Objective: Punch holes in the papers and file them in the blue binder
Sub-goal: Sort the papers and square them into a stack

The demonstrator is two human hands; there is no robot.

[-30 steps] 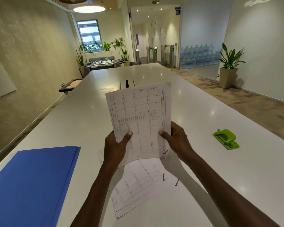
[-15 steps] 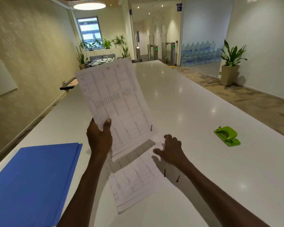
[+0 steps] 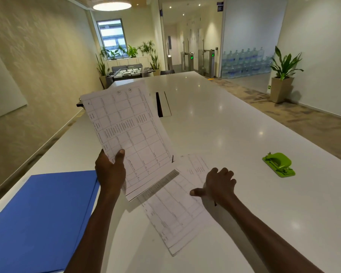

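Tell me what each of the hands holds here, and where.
The left hand pinches a printed sheet at its lower left edge, lifted. The right hand grips nothing; it rests on the papers lying on the table.

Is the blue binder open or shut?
Shut: the blue binder lies flat on the table, its cover down, no rings showing.

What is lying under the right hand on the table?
Under the right hand lie printed papers, flat on the white table. How many sheets lie there, and the print beneath the palm, cannot be seen.
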